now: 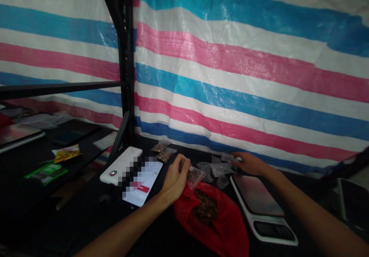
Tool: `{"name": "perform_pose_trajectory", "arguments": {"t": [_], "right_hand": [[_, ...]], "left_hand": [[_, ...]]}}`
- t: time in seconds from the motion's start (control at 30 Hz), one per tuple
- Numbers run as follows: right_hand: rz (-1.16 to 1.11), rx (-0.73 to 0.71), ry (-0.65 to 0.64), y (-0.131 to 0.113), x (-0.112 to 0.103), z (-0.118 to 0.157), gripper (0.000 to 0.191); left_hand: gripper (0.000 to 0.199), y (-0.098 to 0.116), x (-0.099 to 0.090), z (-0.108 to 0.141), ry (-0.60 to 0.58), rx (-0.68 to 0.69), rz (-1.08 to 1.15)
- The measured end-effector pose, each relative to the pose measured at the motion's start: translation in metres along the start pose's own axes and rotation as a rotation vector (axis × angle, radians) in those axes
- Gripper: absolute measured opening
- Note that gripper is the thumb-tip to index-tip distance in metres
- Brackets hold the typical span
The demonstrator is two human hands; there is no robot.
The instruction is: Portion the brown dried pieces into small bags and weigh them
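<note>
My left hand (176,174) is closed around a small clear bag (195,175) with brown bits in it, just above an open red plastic bag (227,218). Loose brown pieces (205,207) lie inside the red bag. At the right, my right hand (245,163) has its fingers closed at the edge of some clear plastic pieces (220,168); what it grips is too small to make out. Below that hand is a white kitchen scale (259,199) with a shiny plate. A small clear cup (222,181) stands beside the scale.
Two filled clear bags (165,155) lie behind a lit phone (144,184) and a white device (122,164). A black metal frame (126,57) rises at the left. Green and yellow packets (47,172) lie farther left. A striped sheet (230,76) hangs behind.
</note>
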State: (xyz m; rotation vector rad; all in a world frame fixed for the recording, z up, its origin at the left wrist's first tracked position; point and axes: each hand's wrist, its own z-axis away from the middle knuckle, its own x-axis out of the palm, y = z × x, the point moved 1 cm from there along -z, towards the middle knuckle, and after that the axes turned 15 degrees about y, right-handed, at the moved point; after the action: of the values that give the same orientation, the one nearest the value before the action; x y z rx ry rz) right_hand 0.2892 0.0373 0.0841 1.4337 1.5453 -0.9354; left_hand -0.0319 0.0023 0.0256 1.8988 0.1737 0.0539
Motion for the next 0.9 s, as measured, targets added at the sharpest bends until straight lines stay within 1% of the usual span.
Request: {"name": "perform_pose_trajectory", "arguments": {"t": [0.07,0.1,0.17,0.2,0.23,0.27,0.33,0.37,0.4,0.43,0.47,0.5,0.53,0.57,0.6,0.63,0.67,0.73,0.83,0.87,0.9], "right_hand": [[-0.035,0.018,0.045,-0.005,-0.009,0.013,0.041],[-0.059,0.029,0.083,-0.014,-0.016,0.022,0.045],[-0.128,0.029,0.14,-0.042,-0.035,0.049,0.046],[-0.246,0.007,0.168,-0.06,-0.046,0.065,0.042],[-0.351,-0.06,0.159,-0.08,-0.056,0.083,0.036],[-0.402,-0.151,0.104,-0.099,-0.063,0.1,0.03],[-0.385,-0.299,-0.079,-0.131,-0.072,0.129,0.025],[-0.349,-0.339,-0.153,-0.141,-0.073,0.139,0.024],[-0.324,-0.348,-0.181,-0.146,-0.073,0.145,0.024],[-0.3,-0.349,-0.203,-0.147,-0.071,0.15,0.022],[-0.278,-0.345,-0.212,-0.145,-0.069,0.152,0.018],[-0.256,-0.34,-0.211,-0.141,-0.066,0.153,0.015],[-0.229,-0.339,-0.208,-0.135,-0.064,0.154,0.014],[-0.196,-0.343,-0.203,-0.13,-0.062,0.154,0.014],[-0.16,-0.35,-0.195,-0.126,-0.061,0.155,0.017],[-0.127,-0.359,-0.182,-0.122,-0.06,0.155,0.02],[-0.102,-0.37,-0.171,-0.119,-0.059,0.156,0.024],[-0.068,-0.404,-0.153,-0.115,-0.058,0.156,0.034],[0.002,-0.435,-0.126,-0.109,-0.062,0.153,0.063],[0.029,-0.431,-0.117,-0.107,-0.065,0.151,0.068],[0.05,-0.423,-0.106,-0.105,-0.07,0.148,0.069]], "left_hand": [[0.033,-0.002,0.002,-0.001,0.047,-0.032,0.012],[0.033,-0.003,0.003,-0.002,0.07,-0.05,0.023],[0.033,-0.007,0.005,-0.004,0.096,-0.068,0.05],[0.034,-0.008,0.005,-0.005,0.096,-0.066,0.057],[0.035,-0.009,0.006,-0.005,0.089,-0.061,0.058],[0.035,-0.01,0.007,-0.005,0.075,-0.056,0.056],[0.036,-0.01,0.007,-0.003,0.033,-0.049,0.051],[0.037,-0.008,0.007,-0.001,-0.011,-0.048,0.054],[0.038,-0.005,0.006,0.001,-0.079,-0.044,0.059],[0.04,-0.001,0.005,0.005,-0.166,-0.026,0.058],[0.041,0.003,0.004,0.008,-0.278,0.012,0.045],[0.042,0.007,0.002,0.011,-0.385,0.082,0.008],[0.039,0.011,0.0,0.014,-0.469,0.185,-0.056],[0.036,0.015,-0.001,0.017,-0.524,0.294,-0.133],[0.032,0.017,-0.003,0.019,-0.553,0.381,-0.206],[0.029,0.018,-0.004,0.02,-0.565,0.442,-0.266],[0.027,0.018,-0.004,0.021,-0.566,0.473,-0.306],[0.026,0.017,-0.004,0.021,-0.552,0.487,-0.328],[0.028,0.016,-0.006,0.019,-0.464,0.474,-0.257],[0.03,0.016,-0.007,0.017,-0.422,0.444,-0.205],[0.032,0.017,-0.009,0.015,-0.382,0.405,-0.148]]}}
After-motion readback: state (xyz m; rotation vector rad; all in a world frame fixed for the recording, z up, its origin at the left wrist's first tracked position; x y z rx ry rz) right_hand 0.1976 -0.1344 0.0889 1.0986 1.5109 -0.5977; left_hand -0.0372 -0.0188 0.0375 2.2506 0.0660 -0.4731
